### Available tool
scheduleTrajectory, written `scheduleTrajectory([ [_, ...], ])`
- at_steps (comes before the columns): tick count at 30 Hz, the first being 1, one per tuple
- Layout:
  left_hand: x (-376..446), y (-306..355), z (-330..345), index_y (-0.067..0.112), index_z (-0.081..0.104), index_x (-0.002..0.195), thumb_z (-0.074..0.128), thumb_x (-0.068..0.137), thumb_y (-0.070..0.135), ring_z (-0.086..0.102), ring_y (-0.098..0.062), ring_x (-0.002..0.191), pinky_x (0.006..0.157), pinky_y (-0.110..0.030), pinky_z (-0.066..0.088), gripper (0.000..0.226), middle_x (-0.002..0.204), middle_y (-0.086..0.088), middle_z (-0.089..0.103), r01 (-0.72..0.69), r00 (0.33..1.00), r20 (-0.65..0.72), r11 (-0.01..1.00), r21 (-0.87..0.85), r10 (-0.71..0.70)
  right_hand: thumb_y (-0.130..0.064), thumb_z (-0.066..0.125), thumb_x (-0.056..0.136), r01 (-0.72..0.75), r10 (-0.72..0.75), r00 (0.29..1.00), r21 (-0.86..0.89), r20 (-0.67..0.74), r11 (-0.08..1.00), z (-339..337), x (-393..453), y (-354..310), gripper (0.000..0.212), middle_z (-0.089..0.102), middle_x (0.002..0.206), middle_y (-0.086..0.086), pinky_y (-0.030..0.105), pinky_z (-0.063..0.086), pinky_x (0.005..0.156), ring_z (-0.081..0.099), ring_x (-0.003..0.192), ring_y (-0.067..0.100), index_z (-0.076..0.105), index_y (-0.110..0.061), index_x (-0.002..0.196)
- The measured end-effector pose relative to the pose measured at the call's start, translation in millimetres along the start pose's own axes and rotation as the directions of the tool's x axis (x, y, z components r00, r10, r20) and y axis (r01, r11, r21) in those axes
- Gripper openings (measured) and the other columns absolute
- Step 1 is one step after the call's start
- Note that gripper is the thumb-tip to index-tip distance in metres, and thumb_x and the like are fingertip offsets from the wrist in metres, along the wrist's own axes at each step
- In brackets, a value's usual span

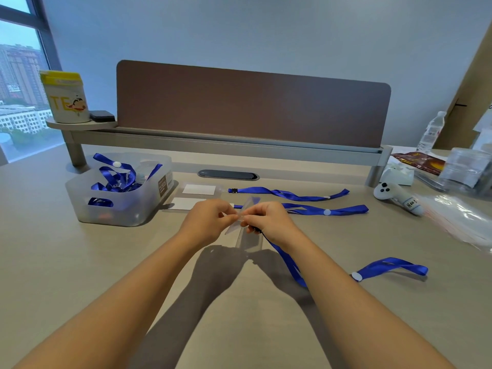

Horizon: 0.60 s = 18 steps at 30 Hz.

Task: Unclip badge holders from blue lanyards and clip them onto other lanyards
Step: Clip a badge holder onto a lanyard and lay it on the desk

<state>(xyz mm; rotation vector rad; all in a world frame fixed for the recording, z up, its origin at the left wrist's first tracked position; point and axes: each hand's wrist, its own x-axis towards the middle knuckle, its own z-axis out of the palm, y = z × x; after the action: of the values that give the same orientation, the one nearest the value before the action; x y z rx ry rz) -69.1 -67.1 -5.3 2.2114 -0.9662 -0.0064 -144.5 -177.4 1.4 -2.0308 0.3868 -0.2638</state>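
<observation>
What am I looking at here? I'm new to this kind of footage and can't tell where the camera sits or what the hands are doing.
There is no machine: a person wears a wide-angle camera on the head, looking forward and down, so both forearms reach in from the bottom edge. The left hand and right hand meet above a pale desk. Together they pinch a clear badge holder, and a blue lanyard trails from under the right hand across the desk. Farther back lie two more lanyards and two badge holders with white cards. On the left, a translucent bin holds a tangle of blue lanyards. At the right edge are a water bottle and a small white plush toy.
</observation>
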Motion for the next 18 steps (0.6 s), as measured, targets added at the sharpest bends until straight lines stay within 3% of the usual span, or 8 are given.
scheduleTrajectory([
  [6,0.2,0.4,-0.7,0.007,0.065,0.098,0.055,0.085,0.023,0.054,-0.017,0.084,0.081,-0.035,0.048,0.023,0.102,-0.014,0.067,0.016,1.0,-0.014,0.999,0.033,-0.015,-0.009,0.05,0.091,0.004,-0.004,1.0,-0.048,0.002,0.999,5.6,-0.3,-2.7,0.025,0.058,0.078,-0.001,0.014,0.043,0.062,0.05,0.063,0.005,0.063,0.001,0.111],
  [18,1.2,4.3,-2.2,0.005,0.06,0.095,0.052,0.087,0.022,0.052,-0.018,0.079,0.082,-0.036,0.05,0.021,0.1,-0.016,0.065,-0.015,0.999,-0.045,0.991,0.13,0.021,-0.006,0.044,0.093,-0.019,0.02,0.999,-0.022,0.026,1.0,9.8,2.7,-5.0,0.025,0.051,0.07,-0.002,0.017,0.045,0.063,0.049,0.062,0.006,0.059,0.004,0.11],
])
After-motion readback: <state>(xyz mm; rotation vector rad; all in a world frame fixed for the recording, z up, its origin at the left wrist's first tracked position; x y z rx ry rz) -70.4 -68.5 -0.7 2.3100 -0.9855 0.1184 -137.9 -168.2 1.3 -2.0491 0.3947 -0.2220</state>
